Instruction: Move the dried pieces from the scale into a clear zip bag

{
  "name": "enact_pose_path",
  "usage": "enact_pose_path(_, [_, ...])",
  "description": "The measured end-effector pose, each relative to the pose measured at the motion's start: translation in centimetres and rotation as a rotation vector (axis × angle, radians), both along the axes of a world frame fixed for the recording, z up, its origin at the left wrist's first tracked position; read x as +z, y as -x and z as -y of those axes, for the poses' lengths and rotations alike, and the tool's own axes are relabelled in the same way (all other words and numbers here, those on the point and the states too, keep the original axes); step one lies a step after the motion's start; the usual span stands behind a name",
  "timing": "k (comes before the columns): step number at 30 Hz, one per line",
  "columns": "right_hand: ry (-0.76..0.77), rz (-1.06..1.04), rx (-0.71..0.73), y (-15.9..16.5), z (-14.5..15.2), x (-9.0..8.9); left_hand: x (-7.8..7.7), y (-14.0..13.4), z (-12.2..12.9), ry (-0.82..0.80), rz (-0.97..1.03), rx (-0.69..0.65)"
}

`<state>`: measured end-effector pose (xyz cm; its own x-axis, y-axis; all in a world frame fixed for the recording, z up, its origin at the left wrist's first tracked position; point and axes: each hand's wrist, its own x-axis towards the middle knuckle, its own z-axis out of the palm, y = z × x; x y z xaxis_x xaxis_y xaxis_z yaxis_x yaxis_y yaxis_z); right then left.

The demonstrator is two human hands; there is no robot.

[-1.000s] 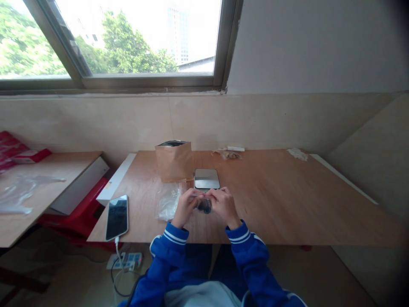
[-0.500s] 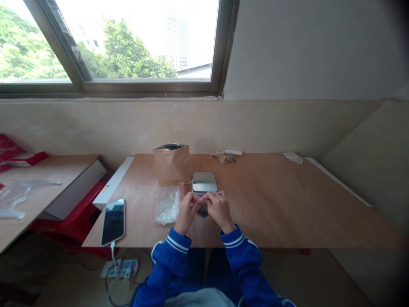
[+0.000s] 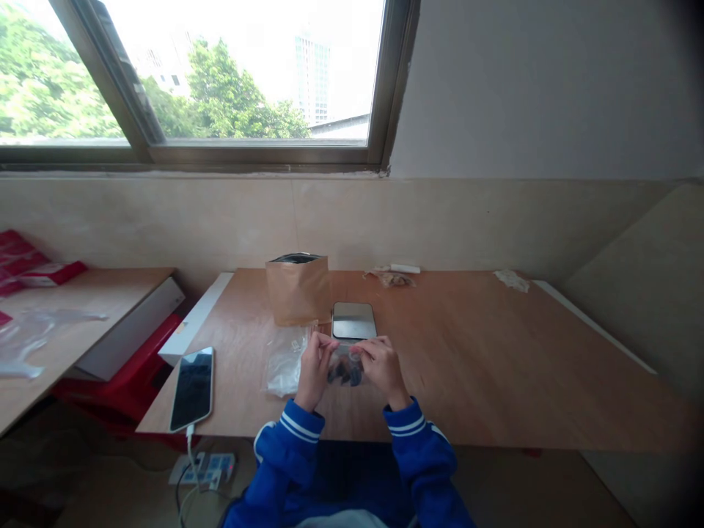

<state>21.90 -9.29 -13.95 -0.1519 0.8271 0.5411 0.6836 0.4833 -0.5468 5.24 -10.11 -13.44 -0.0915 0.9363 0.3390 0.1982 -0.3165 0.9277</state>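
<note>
Between my hands hangs a small clear zip bag point(image 3: 345, 370) with dark pieces inside; what they are I cannot make out. My left hand point(image 3: 315, 367) pinches its top left corner, and my right hand point(image 3: 382, 364) pinches the top right. Just beyond the bag lies a small digital scale point(image 3: 353, 320) with a bare steel plate. A brown kraft pouch point(image 3: 298, 290) stands upright behind my left hand, its top gaping. Flat on the table beside my left hand is a stack of clear zip bags point(image 3: 284, 367), partly covered by that hand.
A phone point(image 3: 192, 389) with a charging cable lies at the table's left edge, above a power strip point(image 3: 203, 469). At the back are a bag of brown pieces point(image 3: 397, 279) and a crumpled white wrapper point(image 3: 511, 280). A red stool point(image 3: 121, 378) stands between the two tables.
My hands have moved apart, spreading the bag's top between them, so more of its dark contents shows. The view has shifted slightly.
</note>
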Motion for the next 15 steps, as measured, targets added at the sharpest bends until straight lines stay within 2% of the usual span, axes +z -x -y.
enact_pose_path(4, [0.056,0.035,0.071,0.0,-0.3,0.7,-0.2,0.4,-0.3,0.033,0.013,0.037])
enact_pose_path(7, [0.086,0.049,0.103,-0.7,-0.5,0.6,-0.2,0.7,-0.6,0.047,0.055,0.066])
enact_pose_path(15, [0.115,-0.002,-0.023,-2.4,-0.5,-1.3,-0.7,0.0,-0.8,0.072,0.061,0.01])
